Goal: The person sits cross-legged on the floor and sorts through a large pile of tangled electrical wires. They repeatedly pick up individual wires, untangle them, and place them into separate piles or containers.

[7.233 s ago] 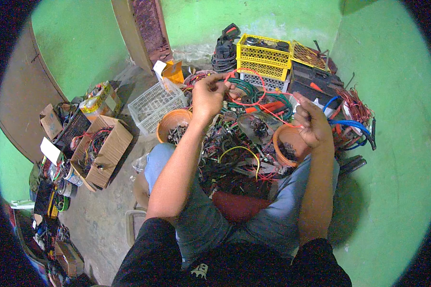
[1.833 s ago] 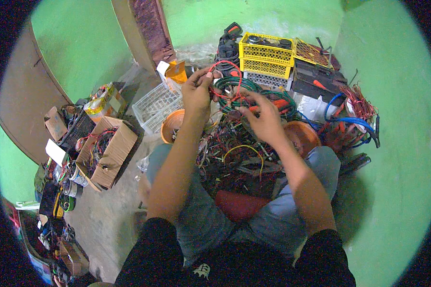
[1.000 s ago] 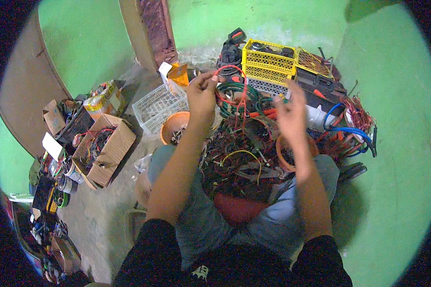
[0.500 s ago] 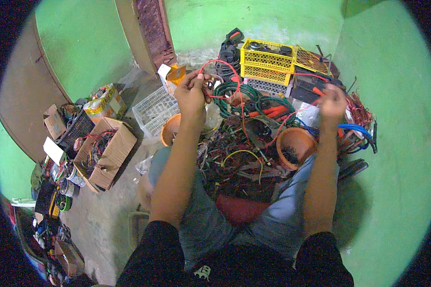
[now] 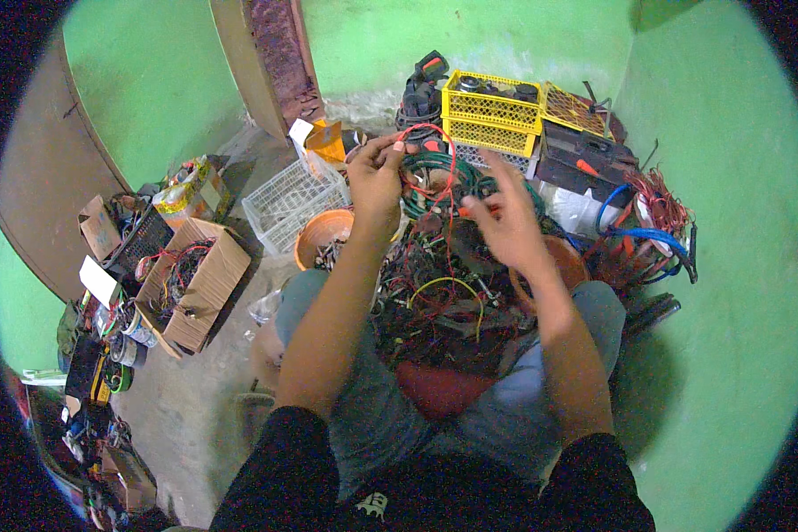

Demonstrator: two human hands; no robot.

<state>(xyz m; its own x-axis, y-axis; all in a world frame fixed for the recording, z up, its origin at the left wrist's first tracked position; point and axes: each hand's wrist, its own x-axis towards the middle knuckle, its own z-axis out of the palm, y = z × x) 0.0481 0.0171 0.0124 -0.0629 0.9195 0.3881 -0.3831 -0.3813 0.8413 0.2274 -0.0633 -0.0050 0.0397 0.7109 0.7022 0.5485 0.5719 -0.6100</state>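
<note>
A thin red wire (image 5: 453, 164) is pinched between the thumb and fingers of my left hand (image 5: 377, 180). It arches up from the fingertips, and its loose length hangs down over a heap of tangled wires and scrap (image 5: 430, 310) between my knees. My right hand (image 5: 508, 222) is just right of the hanging wire, its thumb and fingers spread, slightly blurred, with nothing visible in them. Behind both hands lies a coil of green cable (image 5: 426, 161). In the heap a yellow wire (image 5: 448, 281) forms an arc.
An orange bowl (image 5: 309, 238) with small metal bits stands left of the heap; another orange pot (image 5: 569, 263) is partly hidden by my right forearm. Further off are a clear plastic basket (image 5: 284, 213), yellow crates (image 5: 492, 135), blue cable (image 5: 652, 235) and a cardboard box of wires (image 5: 208, 288).
My right hand has swung left from the far right toward my left hand, its fingers now spread. The red wire, earlier stretched across to the right, now hangs down. My left hand has shifted slightly right.
</note>
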